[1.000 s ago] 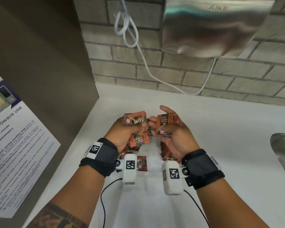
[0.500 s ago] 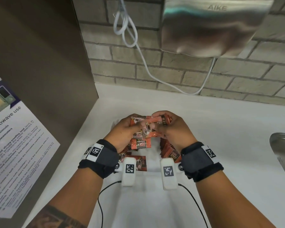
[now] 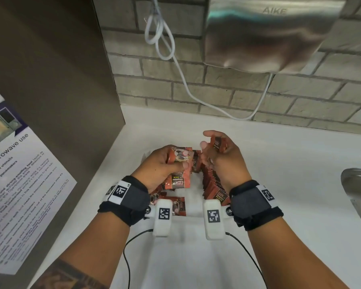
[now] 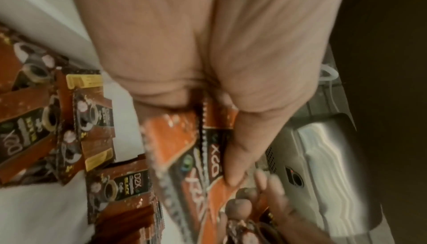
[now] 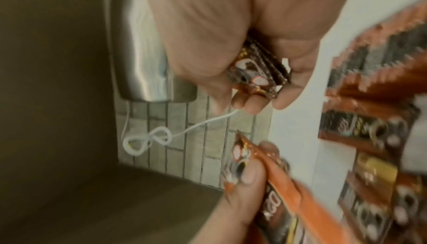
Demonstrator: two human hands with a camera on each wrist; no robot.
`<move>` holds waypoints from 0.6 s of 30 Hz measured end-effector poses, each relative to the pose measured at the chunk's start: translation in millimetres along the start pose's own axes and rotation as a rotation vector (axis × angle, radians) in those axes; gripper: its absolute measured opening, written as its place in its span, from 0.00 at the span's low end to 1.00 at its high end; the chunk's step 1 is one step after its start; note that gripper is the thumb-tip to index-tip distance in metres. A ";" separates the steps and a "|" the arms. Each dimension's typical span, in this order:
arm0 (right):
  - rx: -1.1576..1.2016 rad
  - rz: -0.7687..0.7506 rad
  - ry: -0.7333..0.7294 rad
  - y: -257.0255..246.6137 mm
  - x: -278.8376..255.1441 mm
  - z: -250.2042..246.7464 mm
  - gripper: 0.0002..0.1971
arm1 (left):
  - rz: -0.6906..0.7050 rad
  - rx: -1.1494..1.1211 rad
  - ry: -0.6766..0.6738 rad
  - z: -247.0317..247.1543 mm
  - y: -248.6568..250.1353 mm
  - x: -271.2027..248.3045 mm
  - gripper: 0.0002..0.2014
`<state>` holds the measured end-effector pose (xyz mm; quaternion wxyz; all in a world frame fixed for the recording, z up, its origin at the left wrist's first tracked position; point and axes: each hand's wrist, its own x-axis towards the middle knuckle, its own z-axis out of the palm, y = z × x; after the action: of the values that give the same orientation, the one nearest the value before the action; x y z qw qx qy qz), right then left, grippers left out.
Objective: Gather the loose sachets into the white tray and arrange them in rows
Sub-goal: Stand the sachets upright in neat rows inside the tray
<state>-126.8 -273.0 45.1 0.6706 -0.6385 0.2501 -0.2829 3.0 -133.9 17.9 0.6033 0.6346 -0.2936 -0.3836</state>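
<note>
left hand: the left hand (image 3: 163,163) grips a small bunch of sachets (image 3: 178,157) above the white tray (image 3: 181,219), fingers and thumb curled round it; the left wrist view shows the thumb pressed flat on the top packet.
right hand: the right hand (image 3: 221,155) pinches a few sachets (image 3: 218,143) just beside the left bunch, thumb on one face and fingers behind.
tray: it sits on the table (image 3: 279,163) toward the back-left corner, near the wall; a row of sachets on edge (image 3: 214,184) lines its right side, and loose sachets (image 3: 177,182) lie flat and crossed on its left side.
how they handle: likely very light, thin and bendy, with glossy foil faces that slide over one another, so a bunch may fan out or slip.
where to hold: best pinched across the flat faces near the middle, edges squared up first; the crimped ends look stiffer and should give better purchase.
</note>
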 end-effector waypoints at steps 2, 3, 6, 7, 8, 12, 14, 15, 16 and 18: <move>-0.181 -0.048 -0.119 -3.8 0.0 2.5 0.18 | 0.028 0.101 -0.028 0.7 3.8 -1.1 0.13; -0.235 -0.042 -0.172 -4.8 0.1 4.7 0.20 | 0.034 0.127 -0.038 2.1 5.5 -1.2 0.13; -0.218 0.007 -0.222 -3.1 -0.7 4.2 0.19 | 0.066 0.180 -0.038 4.0 9.3 -2.3 0.13; -0.178 0.027 -0.207 -2.5 -1.3 2.6 0.18 | 0.077 0.173 -0.042 3.0 9.9 -3.4 0.12; -0.136 0.041 -0.192 -1.2 -2.2 0.8 0.17 | 0.084 0.147 -0.045 0.9 10.1 -4.4 0.12; -0.089 0.104 -0.185 7.4 -5.8 -4.9 0.18 | 0.090 0.023 0.057 -4.0 12.6 -5.7 0.15; -0.128 0.163 -0.245 12.9 -8.9 -5.4 0.21 | 0.114 0.017 0.133 -3.3 13.5 -4.1 0.14; -0.163 0.202 -0.310 13.9 -10.9 -4.6 0.22 | 0.121 0.017 0.147 -2.4 14.9 -3.5 0.14; -0.189 0.235 -0.379 14.4 -13.0 -3.7 0.22 | 0.125 0.034 0.129 -1.7 15.7 -2.7 0.16; -0.214 0.259 -0.457 11.4 -16.5 -2.4 0.21 | 0.124 0.150 0.048 0.1 16.5 0.2 0.18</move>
<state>-139.6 -262.9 33.2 0.6691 -0.7154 0.2005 -0.0155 4.5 -135.8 34.2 0.5834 0.6678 -0.3455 -0.3072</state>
